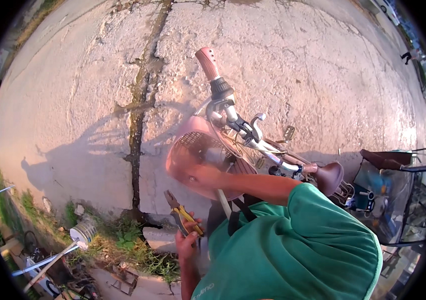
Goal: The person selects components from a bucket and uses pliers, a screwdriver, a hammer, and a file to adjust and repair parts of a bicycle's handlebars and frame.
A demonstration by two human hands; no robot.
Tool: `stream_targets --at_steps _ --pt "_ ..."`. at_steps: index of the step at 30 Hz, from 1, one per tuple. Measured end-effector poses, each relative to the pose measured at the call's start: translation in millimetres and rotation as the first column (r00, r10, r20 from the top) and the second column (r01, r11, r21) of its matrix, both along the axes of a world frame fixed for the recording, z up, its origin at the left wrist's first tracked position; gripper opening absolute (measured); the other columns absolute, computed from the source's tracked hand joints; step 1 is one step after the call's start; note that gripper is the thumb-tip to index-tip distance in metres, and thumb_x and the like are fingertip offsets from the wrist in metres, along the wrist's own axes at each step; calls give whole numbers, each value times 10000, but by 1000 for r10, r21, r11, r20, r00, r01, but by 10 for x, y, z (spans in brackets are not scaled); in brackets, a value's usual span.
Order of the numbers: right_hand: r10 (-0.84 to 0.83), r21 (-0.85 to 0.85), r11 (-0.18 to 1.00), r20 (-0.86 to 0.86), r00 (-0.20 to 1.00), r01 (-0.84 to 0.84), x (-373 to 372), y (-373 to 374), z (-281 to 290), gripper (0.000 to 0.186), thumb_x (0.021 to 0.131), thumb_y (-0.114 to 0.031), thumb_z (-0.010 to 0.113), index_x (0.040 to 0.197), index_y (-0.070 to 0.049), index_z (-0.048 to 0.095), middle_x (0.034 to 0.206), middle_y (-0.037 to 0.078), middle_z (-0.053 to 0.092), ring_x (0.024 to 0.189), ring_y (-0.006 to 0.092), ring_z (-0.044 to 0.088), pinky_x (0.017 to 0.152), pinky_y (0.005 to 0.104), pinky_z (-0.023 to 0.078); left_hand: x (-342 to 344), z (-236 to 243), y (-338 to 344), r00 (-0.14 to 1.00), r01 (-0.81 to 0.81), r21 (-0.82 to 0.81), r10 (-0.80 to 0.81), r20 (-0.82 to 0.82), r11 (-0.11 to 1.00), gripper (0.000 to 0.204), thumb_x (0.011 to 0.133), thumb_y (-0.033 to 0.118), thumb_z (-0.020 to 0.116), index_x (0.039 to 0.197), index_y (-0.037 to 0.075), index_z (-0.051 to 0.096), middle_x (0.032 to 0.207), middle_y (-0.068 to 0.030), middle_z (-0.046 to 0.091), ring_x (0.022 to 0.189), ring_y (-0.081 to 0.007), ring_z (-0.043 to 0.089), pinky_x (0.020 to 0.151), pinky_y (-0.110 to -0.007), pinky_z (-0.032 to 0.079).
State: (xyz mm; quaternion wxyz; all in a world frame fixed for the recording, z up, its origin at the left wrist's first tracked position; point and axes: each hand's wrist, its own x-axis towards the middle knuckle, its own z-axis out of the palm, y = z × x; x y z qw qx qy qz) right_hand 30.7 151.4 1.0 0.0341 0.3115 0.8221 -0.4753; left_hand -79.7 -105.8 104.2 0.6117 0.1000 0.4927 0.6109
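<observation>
My left hand (187,241), low in the middle, is closed around the handles of a pair of pliers (183,216) with yellow and black grips. The metal jaws point up and away from me. My right arm reaches across to a pink bicycle basket (179,150), and my right hand (189,169) is at the basket's near side. Its fingers are blurred and partly hidden, so I cannot make out their hold. Behind the basket are the silver handlebar (253,142), a pinkish-brown grip (207,64) and a brake lever (259,122).
The bicycle's brown saddle (329,178) and a pedal (288,133) are to the right. Beyond them, a brown seat-like piece (385,159) stands by a cart of assorted things. A striped bucket (83,234) lies by weeds at lower left. A crack (135,135) crosses the concrete.
</observation>
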Motion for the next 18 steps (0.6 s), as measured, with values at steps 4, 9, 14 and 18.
stream_targets --at_steps 4,9,14,18 --pt "-188 -22 981 -319 929 192 971 -120 1256 223 932 -190 662 1095 -48 713 1106 159 681 978 366 689 862 459 576 -72 37 209 991 72 16 -70 -113 997 350 844 75 664 1191 30 672 1550 -176 476 1267 -330 614 946 -465 573" --pt "-431 -101 879 -589 684 467 1945 -278 2450 300 955 -225 583 1066 20 717 921 170 701 879 287 665 809 410 543 -169 145 591 983 135 72 -124 -131 988 338 846 42 651 1182 9 677 1575 -173 450 1286 -319 601 971 -457 566" --pt "-496 -9 700 -725 477 714 2239 -401 2684 439 1037 -368 495 1035 9 719 909 164 703 714 210 624 612 354 487 -72 307 970 935 337 133 -315 -166 932 365 850 -23 640 1215 -33 665 1603 -184 418 1328 -320 578 1006 -439 545" --pt "-438 82 646 -774 456 759 2277 -345 2648 443 1040 -368 499 1040 13 726 924 162 694 717 217 623 625 360 492 102 482 1074 888 437 109 -409 -208 893 381 833 -31 647 1212 -60 658 1616 -187 406 1337 -320 573 1016 -429 527"
